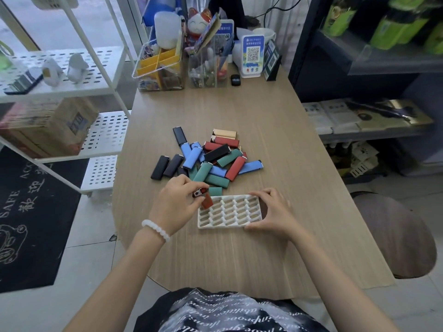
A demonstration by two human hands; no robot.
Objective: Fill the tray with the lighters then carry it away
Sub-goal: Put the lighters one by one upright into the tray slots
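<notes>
A red lighter (206,200) is pinched in the left hand (176,203) over the corner slot of the white tray (229,226), which is gripped by the right hand (272,212) on the tabletop (299,188). The lighter should be stood upright before being pressed in.

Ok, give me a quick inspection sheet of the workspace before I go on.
Surface: wooden table, bare around the pile.
Job's things: white tray, slots empty bar a red lighter tilted into its far-left corner; loose lighter pile beyond it.
Clutter: clear organisers, QR stand, cat figurine at the far edge.
Grippers: left hand pinches the red lighter; right hand holds the tray's right end.
Cables: black cable behind the QR stand.
Surroundings: white shelving left, dark shelves right.
</notes>
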